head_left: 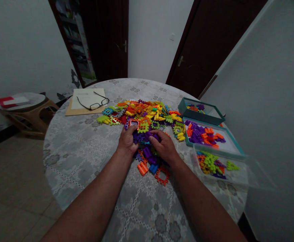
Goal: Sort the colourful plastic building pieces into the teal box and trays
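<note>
A pile of colourful plastic building pieces [147, 116] lies spread on the round table [86, 148]. My left hand [127, 139] and my right hand [163, 145] meet at the near edge of the pile, fingers curled around a cluster of purple pieces [143, 137]. Both hands press on it from either side. Below the hands lie loose orange pieces [162, 175], a blue one and more purple ones.
Two teal trays [202, 111] with sorted pieces stand at the right, and a clear tray [213, 163] holds green and orange pieces. Glasses [93, 102] rest on papers at the far left. A low side table [23, 106] stands left of the table; doors behind.
</note>
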Tool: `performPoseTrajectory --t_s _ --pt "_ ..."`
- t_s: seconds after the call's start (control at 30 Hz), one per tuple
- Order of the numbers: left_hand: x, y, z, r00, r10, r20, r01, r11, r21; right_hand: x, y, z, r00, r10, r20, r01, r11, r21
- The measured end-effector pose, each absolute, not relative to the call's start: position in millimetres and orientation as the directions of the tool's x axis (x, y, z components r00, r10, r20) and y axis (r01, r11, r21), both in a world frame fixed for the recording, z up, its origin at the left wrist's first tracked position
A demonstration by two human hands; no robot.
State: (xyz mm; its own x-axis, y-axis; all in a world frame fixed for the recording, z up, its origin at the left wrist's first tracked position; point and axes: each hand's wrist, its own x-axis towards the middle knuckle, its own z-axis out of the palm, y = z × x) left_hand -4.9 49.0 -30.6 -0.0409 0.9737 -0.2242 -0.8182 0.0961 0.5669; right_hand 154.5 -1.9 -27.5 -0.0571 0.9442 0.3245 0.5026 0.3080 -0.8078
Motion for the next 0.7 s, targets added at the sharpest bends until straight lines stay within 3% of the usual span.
performPoseTrajectory --t_s 0.2,0.5,0.7 --pt "-0.2 48.0 -31.6 -0.072 0.971 -0.229 -0.804 0.079 0.589 148.0 -1.1 -32.9 0.013 0.973 0.231 0.514 0.192 -0.836" --pt "-3.3 55.3 -33.4 0.018 0.932 -0.361 -0.833 0.214 0.51 145.3 4.8 -38.7 0.041 0.93 0.365 0.527 0.29 -0.799" --pt "-0.2 52.5 -34.4 -0.075 0.95 -0.304 -0.772 0.138 0.621 146.0 2.0 -33.4 0.06 0.927 0.37 0.564 0.274 -0.779"
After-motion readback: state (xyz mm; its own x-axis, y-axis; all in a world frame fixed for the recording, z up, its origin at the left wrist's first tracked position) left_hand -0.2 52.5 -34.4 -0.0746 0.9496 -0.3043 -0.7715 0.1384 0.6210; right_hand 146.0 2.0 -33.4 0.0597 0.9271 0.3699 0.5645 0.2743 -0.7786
